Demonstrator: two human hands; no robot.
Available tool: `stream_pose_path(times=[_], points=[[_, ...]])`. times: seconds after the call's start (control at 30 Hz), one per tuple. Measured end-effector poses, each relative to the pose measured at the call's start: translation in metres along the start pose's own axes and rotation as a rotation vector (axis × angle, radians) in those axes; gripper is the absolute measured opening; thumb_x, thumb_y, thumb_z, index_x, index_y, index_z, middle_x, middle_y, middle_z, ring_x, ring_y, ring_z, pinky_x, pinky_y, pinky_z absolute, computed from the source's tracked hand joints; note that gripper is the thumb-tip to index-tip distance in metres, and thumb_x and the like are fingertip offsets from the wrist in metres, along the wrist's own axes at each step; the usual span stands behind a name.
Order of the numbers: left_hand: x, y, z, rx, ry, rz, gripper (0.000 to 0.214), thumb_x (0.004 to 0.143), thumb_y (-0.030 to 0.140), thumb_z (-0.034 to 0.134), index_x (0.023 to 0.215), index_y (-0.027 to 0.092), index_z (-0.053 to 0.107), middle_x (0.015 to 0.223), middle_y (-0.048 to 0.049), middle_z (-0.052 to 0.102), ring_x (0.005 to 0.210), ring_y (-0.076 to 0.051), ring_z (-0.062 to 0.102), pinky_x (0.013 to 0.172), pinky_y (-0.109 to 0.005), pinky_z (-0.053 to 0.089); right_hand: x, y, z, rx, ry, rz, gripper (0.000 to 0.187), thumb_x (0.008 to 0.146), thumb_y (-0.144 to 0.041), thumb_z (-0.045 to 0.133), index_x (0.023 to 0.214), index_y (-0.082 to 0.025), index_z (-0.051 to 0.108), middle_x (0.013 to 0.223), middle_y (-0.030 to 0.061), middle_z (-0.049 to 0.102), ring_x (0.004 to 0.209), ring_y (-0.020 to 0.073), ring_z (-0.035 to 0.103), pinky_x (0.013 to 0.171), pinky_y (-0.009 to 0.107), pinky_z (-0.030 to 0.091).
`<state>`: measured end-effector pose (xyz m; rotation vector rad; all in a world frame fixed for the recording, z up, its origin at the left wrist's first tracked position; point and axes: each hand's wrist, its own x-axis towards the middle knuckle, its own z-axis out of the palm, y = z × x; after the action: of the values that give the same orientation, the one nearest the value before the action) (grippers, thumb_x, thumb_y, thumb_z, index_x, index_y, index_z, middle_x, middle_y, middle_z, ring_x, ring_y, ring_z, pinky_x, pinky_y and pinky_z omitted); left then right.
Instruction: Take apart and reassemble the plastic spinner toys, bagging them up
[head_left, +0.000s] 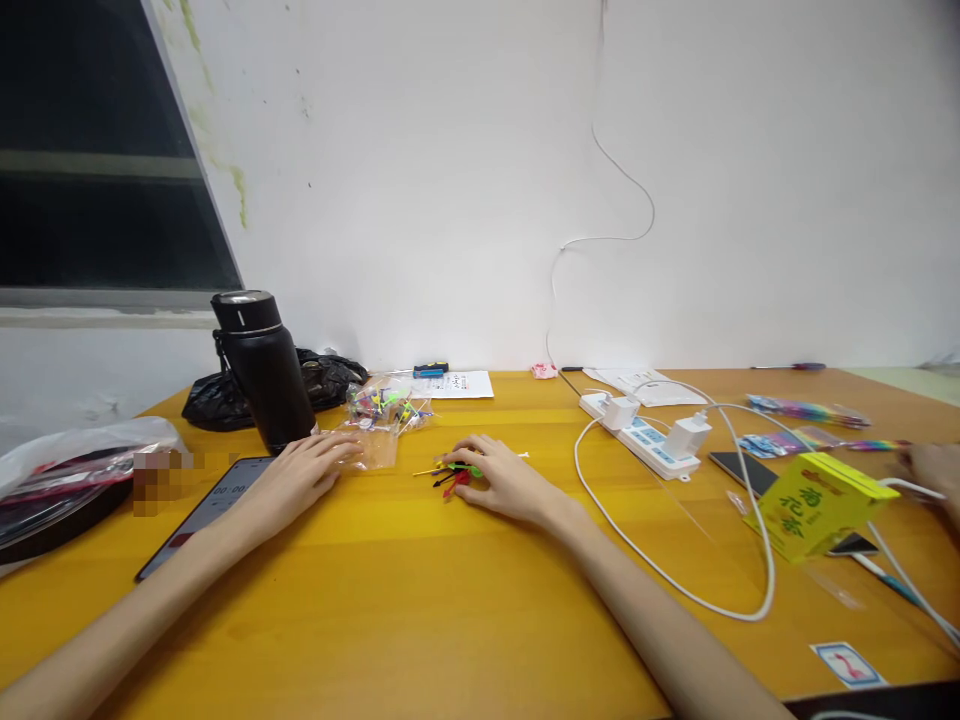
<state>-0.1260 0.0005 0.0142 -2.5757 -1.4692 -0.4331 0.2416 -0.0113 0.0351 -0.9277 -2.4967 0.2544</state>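
My left hand [311,468] lies flat with its fingers stretched out, beside a clear plastic bag [375,450] and just past the top of a phone [214,510]. My right hand [504,478] curls over a bunch of small, thin plastic pieces [454,477] in red, green, black and yellow. The thumb and fingers close round them, and part of the bunch is hidden under the palm. Beyond the left fingertips, more small coloured pieces [386,400] sit in a clear bag.
A black bottle [266,375] stands at left before a black plastic bag [330,375]. To the right are a power strip [645,440] with white chargers and looping cables, a yellow box [817,505] and rainbow packets [806,412]. Another person's hand [934,470] shows at the right edge.
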Motion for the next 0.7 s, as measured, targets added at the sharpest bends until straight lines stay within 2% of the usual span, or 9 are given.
stream_pose_path(times=[0.13, 0.23, 0.33, 0.43, 0.5, 0.57, 0.7], points=[[0.000, 0.007, -0.005, 0.012, 0.007, -0.020, 0.044, 0.094, 0.026, 0.046, 0.137, 0.030, 0.057, 0.149, -0.0051, 0.055, 0.137, -0.028, 0.049, 0.113, -0.048, 0.038, -0.001, 0.003, -0.003, -0.009, 0.012, 0.023, 0.046, 0.089, -0.022, 0.065, 0.135, -0.028, 0.062, 0.135, 0.0093, 0.056, 0.126, 0.0264, 0.051, 0.108, 0.043, 0.043], [-0.001, 0.024, -0.017, 0.009, 0.042, 0.000, 0.047, 0.091, 0.023, 0.050, 0.136, 0.030, 0.057, 0.150, -0.0056, 0.054, 0.137, -0.029, 0.048, 0.114, -0.050, 0.037, -0.003, 0.006, -0.004, -0.023, -0.014, 0.067, 0.056, 0.084, -0.019, 0.065, 0.138, -0.029, 0.059, 0.141, 0.0091, 0.052, 0.130, 0.0284, 0.048, 0.109, 0.045, 0.041], [0.001, 0.059, -0.032, -0.078, 0.067, 0.062, 0.047, 0.095, 0.027, 0.048, 0.142, 0.032, 0.050, 0.154, -0.0045, 0.049, 0.140, -0.029, 0.044, 0.118, -0.052, 0.032, -0.004, 0.009, -0.003, -0.012, -0.046, 0.106, 0.056, 0.086, -0.017, 0.061, 0.141, -0.028, 0.057, 0.136, 0.0096, 0.057, 0.124, 0.0272, 0.053, 0.105, 0.043, 0.044], [0.011, 0.103, -0.039, -0.262, 0.025, 0.139, 0.048, 0.099, 0.029, 0.046, 0.147, 0.032, 0.043, 0.156, -0.0046, 0.044, 0.144, -0.025, 0.039, 0.119, -0.046, 0.035, -0.004, 0.009, 0.000, 0.009, -0.041, 0.096, 0.052, 0.089, -0.017, 0.057, 0.140, -0.026, 0.056, 0.127, 0.0097, 0.061, 0.119, 0.0252, 0.056, 0.101, 0.040, 0.046], [0.022, 0.129, -0.033, -0.386, -0.024, 0.160, 0.054, 0.098, 0.034, 0.051, 0.150, 0.033, 0.037, 0.158, -0.0050, 0.041, 0.144, -0.024, 0.040, 0.118, -0.045, 0.036, -0.003, 0.008, 0.002, 0.024, -0.035, 0.074, 0.051, 0.090, -0.017, 0.058, 0.140, -0.025, 0.055, 0.124, 0.0096, 0.061, 0.117, 0.0242, 0.057, 0.100, 0.038, 0.047], [0.034, 0.145, -0.021, -0.468, -0.037, 0.157, 0.063, 0.094, 0.039, 0.059, 0.152, 0.033, 0.034, 0.160, -0.0068, 0.037, 0.146, -0.027, 0.038, 0.119, -0.048, 0.035, -0.003, 0.008, 0.002, 0.042, -0.044, 0.057, 0.049, 0.089, -0.018, 0.060, 0.138, -0.023, 0.057, 0.122, 0.0103, 0.062, 0.115, 0.0242, 0.057, 0.100, 0.038, 0.046], [0.044, 0.154, 0.005, -0.541, -0.009, 0.151, 0.080, 0.090, 0.041, 0.064, 0.157, 0.031, 0.023, 0.164, -0.0104, 0.030, 0.151, -0.030, 0.028, 0.122, -0.052, 0.029, -0.004, 0.016, -0.010, 0.061, -0.112, 0.082, 0.057, 0.085, -0.021, 0.066, 0.140, -0.023, 0.054, 0.130, 0.0111, 0.060, 0.121, 0.0280, 0.052, 0.106, 0.047, 0.042]])
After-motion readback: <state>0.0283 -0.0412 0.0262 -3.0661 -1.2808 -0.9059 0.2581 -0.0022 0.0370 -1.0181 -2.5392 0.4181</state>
